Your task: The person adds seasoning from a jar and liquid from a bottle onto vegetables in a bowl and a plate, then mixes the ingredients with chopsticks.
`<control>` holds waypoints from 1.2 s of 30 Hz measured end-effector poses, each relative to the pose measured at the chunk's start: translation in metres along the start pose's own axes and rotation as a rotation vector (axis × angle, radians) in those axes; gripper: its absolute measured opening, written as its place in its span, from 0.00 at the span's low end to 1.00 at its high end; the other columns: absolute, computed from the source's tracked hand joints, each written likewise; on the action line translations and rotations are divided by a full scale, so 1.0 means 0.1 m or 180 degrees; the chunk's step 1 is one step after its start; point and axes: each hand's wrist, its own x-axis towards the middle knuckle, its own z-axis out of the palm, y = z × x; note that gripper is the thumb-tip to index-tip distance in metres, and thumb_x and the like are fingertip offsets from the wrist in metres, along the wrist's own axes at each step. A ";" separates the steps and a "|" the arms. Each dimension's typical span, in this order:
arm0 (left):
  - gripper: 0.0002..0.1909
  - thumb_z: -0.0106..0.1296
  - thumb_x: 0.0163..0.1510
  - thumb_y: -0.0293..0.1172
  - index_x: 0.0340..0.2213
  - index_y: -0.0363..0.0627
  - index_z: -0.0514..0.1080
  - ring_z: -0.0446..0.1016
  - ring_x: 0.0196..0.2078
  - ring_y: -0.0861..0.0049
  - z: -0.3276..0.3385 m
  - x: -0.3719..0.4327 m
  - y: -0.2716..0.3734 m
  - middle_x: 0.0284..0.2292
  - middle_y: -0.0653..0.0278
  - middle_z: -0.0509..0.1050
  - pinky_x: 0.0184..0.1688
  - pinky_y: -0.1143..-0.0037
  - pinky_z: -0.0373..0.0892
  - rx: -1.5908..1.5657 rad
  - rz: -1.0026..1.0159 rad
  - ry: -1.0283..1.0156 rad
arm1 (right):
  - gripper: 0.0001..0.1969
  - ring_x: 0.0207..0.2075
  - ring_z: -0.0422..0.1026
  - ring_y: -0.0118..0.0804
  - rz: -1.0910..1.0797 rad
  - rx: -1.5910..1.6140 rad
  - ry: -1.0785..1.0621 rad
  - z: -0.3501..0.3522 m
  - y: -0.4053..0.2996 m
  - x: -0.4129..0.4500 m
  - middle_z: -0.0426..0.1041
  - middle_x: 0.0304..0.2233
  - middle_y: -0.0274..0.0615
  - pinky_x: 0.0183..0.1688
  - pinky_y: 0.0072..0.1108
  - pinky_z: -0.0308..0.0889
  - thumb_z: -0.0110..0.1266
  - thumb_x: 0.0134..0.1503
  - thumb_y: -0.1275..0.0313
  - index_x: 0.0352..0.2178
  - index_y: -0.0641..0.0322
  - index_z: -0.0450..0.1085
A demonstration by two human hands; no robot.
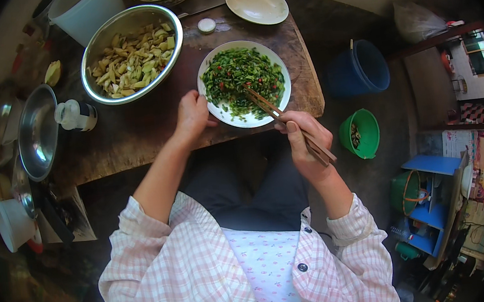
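A round white plate point(285, 95) near the table's front edge carries chopped green vegetables point(240, 73) with small red pieces among them. My left hand point(193, 116) grips the plate's left rim, its fingertips partly hidden beneath the edge. Wooden chopsticks point(266, 104) are held in my right hand point(305, 137) at the plate's lower right. Their tips reach into the middle of the greens. To the left of the plate stands a steel basin point(90, 85) full of cut pale-green and brownish vegetable pieces point(133, 60).
Behind the plate are a small dish of white granules point(206, 25) and an oval plate point(256, 4). A glass jar point(77, 116) and an empty metal bowl point(38, 132) stand left. Blue point(359, 68) and green point(359, 134) buckets sit on the floor beyond the table's right edge.
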 end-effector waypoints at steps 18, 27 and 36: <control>0.06 0.46 0.51 0.32 0.31 0.50 0.71 0.73 0.25 0.57 -0.67 -0.19 -0.48 0.24 0.56 0.74 0.26 0.66 0.69 0.2831 0.1991 0.2375 | 0.04 0.27 0.72 0.42 -0.0062 0.0429 -0.0331 0.32 -0.12 0.04 0.71 0.26 0.47 0.30 0.22 0.66 0.51 0.50 0.81 0.30 0.69 0.68; 0.07 0.46 0.51 0.31 0.31 0.48 0.72 0.73 0.27 0.58 -0.69 -0.15 -0.50 0.25 0.55 0.74 0.28 0.67 0.69 0.2542 0.2013 0.2361 | 0.03 0.28 0.72 0.44 -0.0072 -0.0232 -0.0136 0.25 -0.03 0.09 0.71 0.27 0.48 0.31 0.23 0.67 0.51 0.50 0.81 0.29 0.68 0.68; 0.06 0.47 0.49 0.30 0.30 0.49 0.72 0.72 0.25 0.57 -0.68 -0.14 -0.49 0.23 0.56 0.73 0.26 0.66 0.68 0.2534 0.2158 0.2439 | 0.06 0.30 0.71 0.48 -0.0688 -0.0163 -0.0356 0.64 -0.02 0.21 0.70 0.28 0.49 0.31 0.27 0.67 0.51 0.48 0.82 0.31 0.68 0.66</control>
